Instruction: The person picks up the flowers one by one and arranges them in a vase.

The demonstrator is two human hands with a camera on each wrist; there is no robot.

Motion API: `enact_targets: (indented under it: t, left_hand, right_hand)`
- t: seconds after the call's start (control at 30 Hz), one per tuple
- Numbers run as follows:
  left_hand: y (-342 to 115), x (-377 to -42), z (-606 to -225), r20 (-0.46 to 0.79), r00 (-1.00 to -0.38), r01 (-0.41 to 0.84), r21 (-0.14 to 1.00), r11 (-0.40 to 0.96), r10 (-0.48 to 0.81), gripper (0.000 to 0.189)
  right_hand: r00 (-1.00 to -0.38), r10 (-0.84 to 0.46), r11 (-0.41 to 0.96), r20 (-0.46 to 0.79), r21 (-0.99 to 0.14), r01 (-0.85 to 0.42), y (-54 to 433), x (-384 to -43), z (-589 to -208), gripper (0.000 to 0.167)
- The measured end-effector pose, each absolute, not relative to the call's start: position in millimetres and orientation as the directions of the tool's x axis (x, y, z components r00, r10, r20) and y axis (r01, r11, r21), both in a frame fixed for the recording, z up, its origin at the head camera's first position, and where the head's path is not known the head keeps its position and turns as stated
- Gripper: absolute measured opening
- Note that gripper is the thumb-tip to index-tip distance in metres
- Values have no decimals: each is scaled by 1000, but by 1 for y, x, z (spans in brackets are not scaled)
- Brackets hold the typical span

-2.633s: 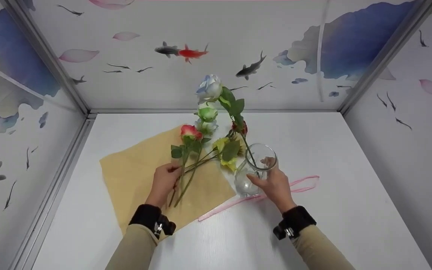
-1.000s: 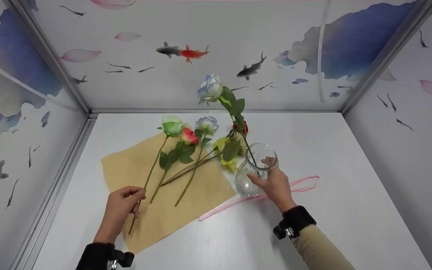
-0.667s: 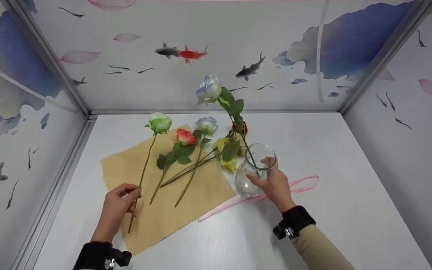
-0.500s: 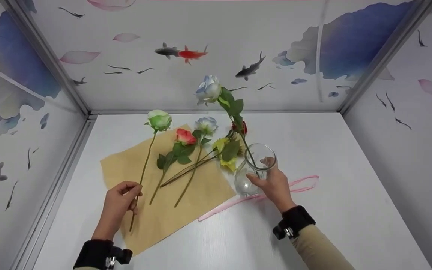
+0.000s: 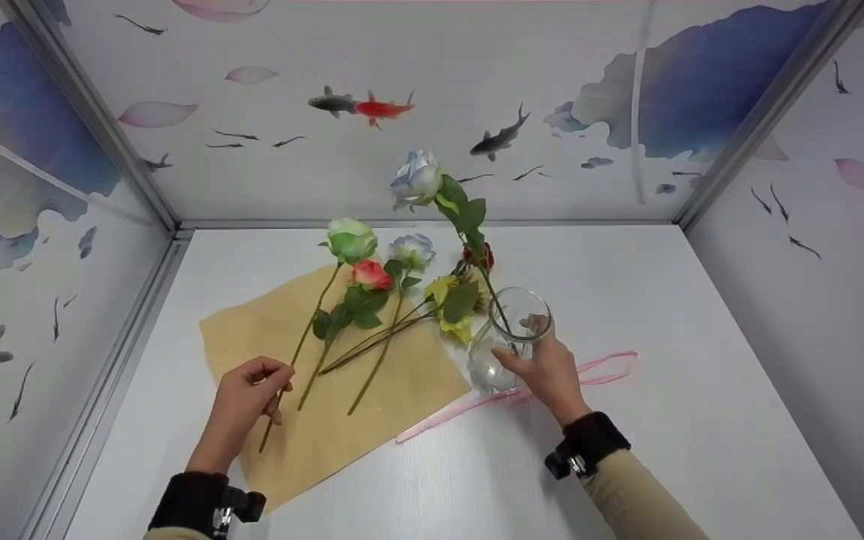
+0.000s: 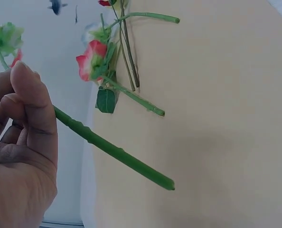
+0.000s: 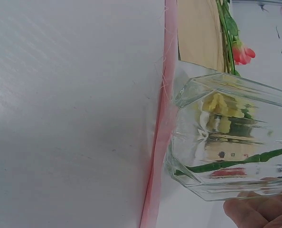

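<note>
A green-white rose (image 5: 350, 240) is pinched by its stem between the thumb and fingers of my left hand (image 5: 248, 397). In the left wrist view the stem's cut end (image 6: 164, 181) hangs above the brown paper. My right hand (image 5: 548, 371) grips the clear glass vase (image 5: 488, 367) around its side. One pale blue rose (image 5: 415, 180) stands in that vase, leaning left, its stem (image 7: 212, 166) visible through the glass. On the paper lie a red-pink rose (image 5: 370, 275), another pale blue flower (image 5: 412, 251) and yellow flowers (image 5: 456, 322). Behind the vase a dark red flower (image 5: 479, 255) shows partly.
Brown wrapping paper (image 5: 252, 337) lies on the left of the white table (image 5: 627, 300). A pink ribbon (image 5: 447, 415) runs under the vase's base and loops out to the right. Printed panels (image 5: 589, 75) wall the table at the back and sides.
My left hand has moved left and nearer, drawing the green-white rose away from the other flowers. Over the last half second its bloom has swung right. My right hand and the vase stay put.
</note>
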State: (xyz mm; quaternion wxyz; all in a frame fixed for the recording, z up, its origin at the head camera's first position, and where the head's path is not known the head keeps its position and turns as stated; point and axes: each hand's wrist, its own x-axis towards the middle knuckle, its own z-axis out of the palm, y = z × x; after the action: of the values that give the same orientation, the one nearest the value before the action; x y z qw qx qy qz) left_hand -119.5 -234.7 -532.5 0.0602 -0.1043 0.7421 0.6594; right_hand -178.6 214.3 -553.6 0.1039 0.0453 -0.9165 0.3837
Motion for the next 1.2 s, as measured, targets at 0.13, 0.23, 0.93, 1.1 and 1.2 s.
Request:
enact_targets:
  t: [0.13, 0.23, 0.93, 1.1, 1.2]
  left_hand:
    - [-235, -119, -532, -223, -974, -226, 966, 127, -37, 29]
    - [-235, -119, -532, -227, -974, -224, 963, 153, 1, 31]
    - [-225, -122, -538, -196, -945, -155, 973, 170, 261, 26]
    - [-218, -124, -538, -166, -940, -116, 978, 175, 300, 24]
    - [-212, -126, -537, -157, -936, -105, 979, 177, 314, 24]
  right_hand:
    - [-974, 0, 702, 225, -694, -160, 214, -179, -554, 72]
    - [-972, 2, 700, 234, -695, -165, 214, -178, -553, 72]
    - [-974, 1, 710, 228, -686, -160, 214, -179, -554, 70]
    - [-976, 7, 702, 217, -696, -150, 214, -179, -554, 72]
    - [-978, 8, 699, 210, -700, -145, 214, -179, -554, 72]
